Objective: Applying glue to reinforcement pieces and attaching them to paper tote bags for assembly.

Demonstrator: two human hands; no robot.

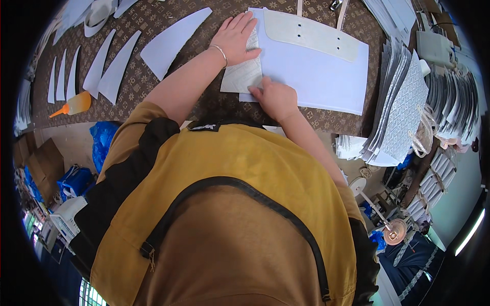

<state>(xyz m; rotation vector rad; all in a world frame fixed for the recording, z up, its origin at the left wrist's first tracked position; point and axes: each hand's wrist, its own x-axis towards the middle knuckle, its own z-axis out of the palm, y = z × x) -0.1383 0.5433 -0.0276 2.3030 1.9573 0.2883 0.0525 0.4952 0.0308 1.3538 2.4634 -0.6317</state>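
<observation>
On the patterned tabletop lies a large white panel (314,81), with a pale, curved flap (311,33) on its upper part. Dark dots mark the flap, and two narrow straps run up from it. At the panel's left edge is a creased, off-white textured sheet (240,77). My left hand (236,40) lies flat over the sheet's upper part, fingers stretched out, thumb toward the panel. My right hand (278,99) is curled at the panel's lower left, thumb and forefinger closed at its edge by the sheet. The other fingers are tucked out of sight.
Several white curved pieces (166,46) lie to the left, near an orange bottle (78,103) with a pointed nozzle. Stacks of patterned grey-white sheets (403,102) stand along the right edge. A small metal object (335,4) sits at the far edge beside a strap.
</observation>
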